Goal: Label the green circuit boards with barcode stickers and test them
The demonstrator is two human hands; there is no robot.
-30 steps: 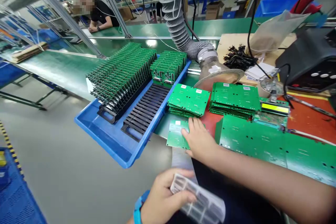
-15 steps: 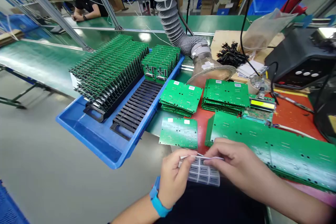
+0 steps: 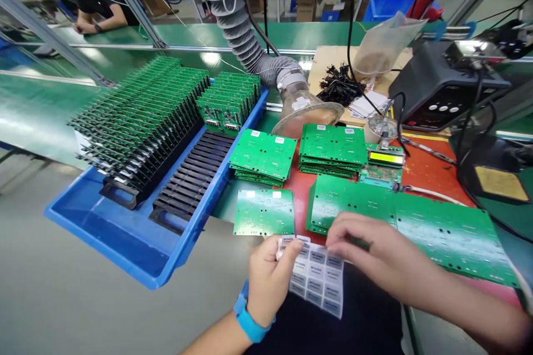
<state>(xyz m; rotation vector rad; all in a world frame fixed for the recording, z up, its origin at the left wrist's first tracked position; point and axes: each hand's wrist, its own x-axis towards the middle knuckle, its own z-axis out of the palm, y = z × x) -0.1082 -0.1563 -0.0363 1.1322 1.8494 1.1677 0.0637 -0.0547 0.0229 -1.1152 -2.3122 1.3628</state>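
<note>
A sheet of printed labels point(image 3: 318, 277) hangs tilted between my hands, its rows of small silver-grey stickers facing me. My left hand point(image 3: 270, 280), with a blue band at the wrist, pinches the sheet's upper left part between thumb and fingers. At the upper right corner, the thumb and forefinger of my right hand point(image 3: 362, 244) are closed on the sheet's edge; whether a loose label is between them is hidden. Just beyond the sheet lies a single green circuit board point(image 3: 264, 213) with two white labels along its far edge.
Stacked labelled boards point(image 3: 264, 155) and another stack point(image 3: 333, 147) stand farther back. Unlabelled boards point(image 3: 441, 236) lie right. A blue tray point(image 3: 112, 252) at left holds racked boards. Behind are a fume hose point(image 3: 237, 28) and a black soldering station point(image 3: 441, 89). Another person sits far left.
The label sheet, earlier bent over at its top edge between both hands, now hangs flatter with more labels showing. My right fingers are at its corner. The view has shifted to the right.
</note>
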